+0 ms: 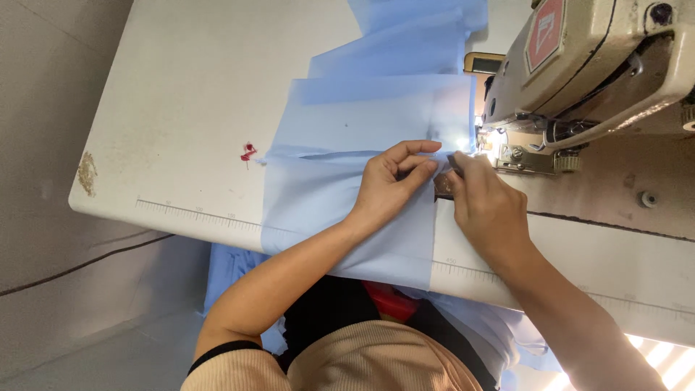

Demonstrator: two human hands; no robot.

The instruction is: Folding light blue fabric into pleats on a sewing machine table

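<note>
Blue fabric (347,137) lies spread over the white sewing table (181,87), its edge by the sewing machine (586,65) — my left hand (391,185) presses it flat, fingers together, while my right hand (485,206) pinches the edge near the lit needle.

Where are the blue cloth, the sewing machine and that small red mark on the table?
blue cloth (347,123), head view, flat middle.
sewing machine (601,51), head view, cream body.
red mark (248,153), head view, its centre.
</note>
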